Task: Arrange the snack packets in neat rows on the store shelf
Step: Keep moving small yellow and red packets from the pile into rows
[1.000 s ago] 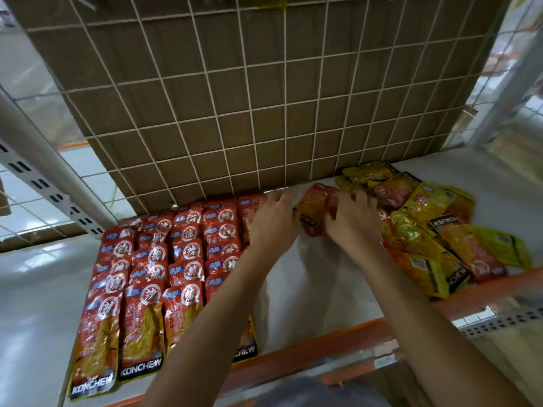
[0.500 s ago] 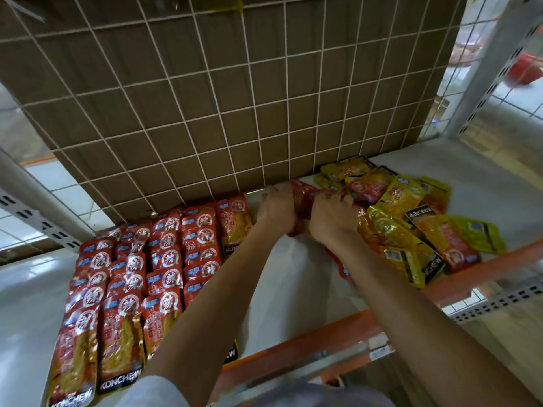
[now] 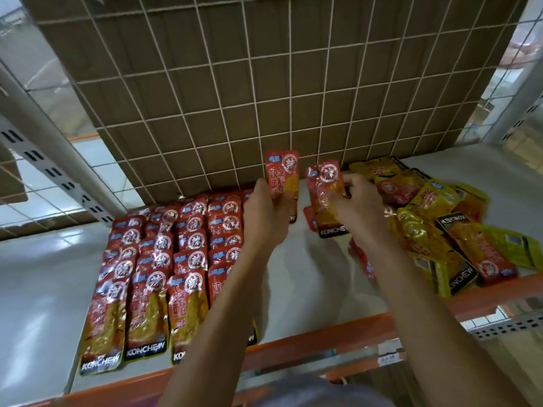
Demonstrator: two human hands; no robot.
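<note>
Several overlapping rows of red snack packets (image 3: 164,259) lie on the left of the white shelf (image 3: 308,277). A loose heap of yellow and red packets (image 3: 435,227) covers the right side. My left hand (image 3: 266,210) grips an upright red packet (image 3: 282,174) lifted near the back of the shelf. My right hand (image 3: 357,204) pinches another red packet (image 3: 324,192), held upright just to the right of the first. More red packets lie under my right hand and wrist.
A wire grid (image 3: 264,92) backed by brown cardboard closes the rear. An orange beam (image 3: 308,345) runs along the shelf's front edge. White slotted uprights (image 3: 50,160) stand at the left and right sides. Bare shelf surface shows between the rows and the heap.
Both hands have lifted off the shelf, each now holding up one red packet, apart from each other. Before, they were down together at the heap's left edge.
</note>
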